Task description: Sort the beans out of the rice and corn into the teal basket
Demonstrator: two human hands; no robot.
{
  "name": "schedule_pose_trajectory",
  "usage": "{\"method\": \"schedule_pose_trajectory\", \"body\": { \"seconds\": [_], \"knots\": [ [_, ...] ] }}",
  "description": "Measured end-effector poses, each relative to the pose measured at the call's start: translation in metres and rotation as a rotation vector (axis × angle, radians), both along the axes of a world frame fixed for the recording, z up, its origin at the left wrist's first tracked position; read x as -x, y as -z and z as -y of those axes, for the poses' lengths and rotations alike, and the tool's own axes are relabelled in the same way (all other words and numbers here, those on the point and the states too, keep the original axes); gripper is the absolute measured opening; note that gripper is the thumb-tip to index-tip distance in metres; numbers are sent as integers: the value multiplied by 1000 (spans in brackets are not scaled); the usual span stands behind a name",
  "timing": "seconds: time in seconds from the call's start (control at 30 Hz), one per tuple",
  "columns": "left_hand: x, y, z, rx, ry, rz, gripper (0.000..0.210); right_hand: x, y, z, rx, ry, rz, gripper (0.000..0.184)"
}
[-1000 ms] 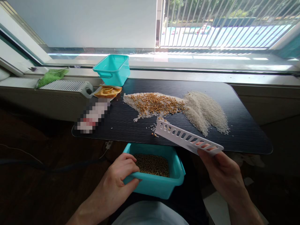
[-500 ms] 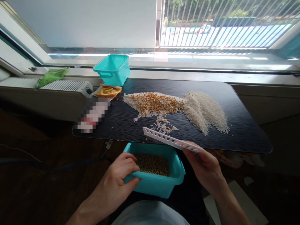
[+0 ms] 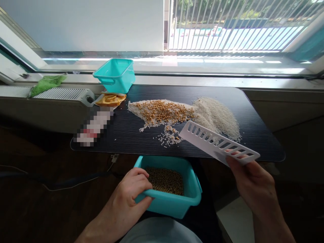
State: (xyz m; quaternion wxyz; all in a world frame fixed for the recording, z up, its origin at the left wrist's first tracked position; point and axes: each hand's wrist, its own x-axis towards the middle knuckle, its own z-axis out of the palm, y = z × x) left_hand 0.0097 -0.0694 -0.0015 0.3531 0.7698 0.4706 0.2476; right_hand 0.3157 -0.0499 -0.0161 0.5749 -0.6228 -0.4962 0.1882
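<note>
My left hand [image 3: 134, 194] grips the near left rim of a turquoise plastic bin [image 3: 174, 204], thumb outside and fingers over the edge. Dried peas [image 3: 165, 180], round and brownish in the shade, cover the bin's floor. My right hand [image 3: 250, 179] is closed on the right end of a white slotted plastic strip [image 3: 212, 141], held tilted above the table's front edge. Just beyond the strip's left end lie scattered white grains with a few peas. Farther back, golden peas [image 3: 162, 111] lie spread over white rice, which continues into a bare rice heap [image 3: 217, 116] on the right.
The dark table [image 3: 134, 135] has a rounded front edge above the bin. At its back left stand another turquoise bin [image 3: 116, 79] and an orange cloth [image 3: 111, 99], with a blurred pale packet [image 3: 95, 128] nearer. A green cloth [image 3: 48, 84] lies on the radiator [image 3: 65, 94].
My right hand has moved right with the slotted strip, turning it so its slotted face shows. My left hand keeps its hold on the bin. The view has shifted slightly.
</note>
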Motion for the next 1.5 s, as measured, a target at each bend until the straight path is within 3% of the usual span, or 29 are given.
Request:
{"method": "schedule_pose_trajectory", "body": {
  "seconds": [0.37, 0.87, 1.2, 1.33, 1.5],
  "knots": [
    [-8, -6, -3, 1, 26, -12, 21, -3, 7, -12, 167, 18, -122, 32],
    [-9, -8, -4, 8, 29, -5, 21, -5, 0, -11, 202, -53, -193, 27],
    [-10, -8, -3, 12, 28, -2, 21, -3, 10, -25, 239, -81, -286, 36],
    [-10, -7, -3, 9, 23, -3, 22, -3, 5, -19, 259, -119, -270, 34],
    [-9, -7, -3, -1, 13, 4, 22, -9, 2, -9, 221, -60, -236, 31]
  ]
}}
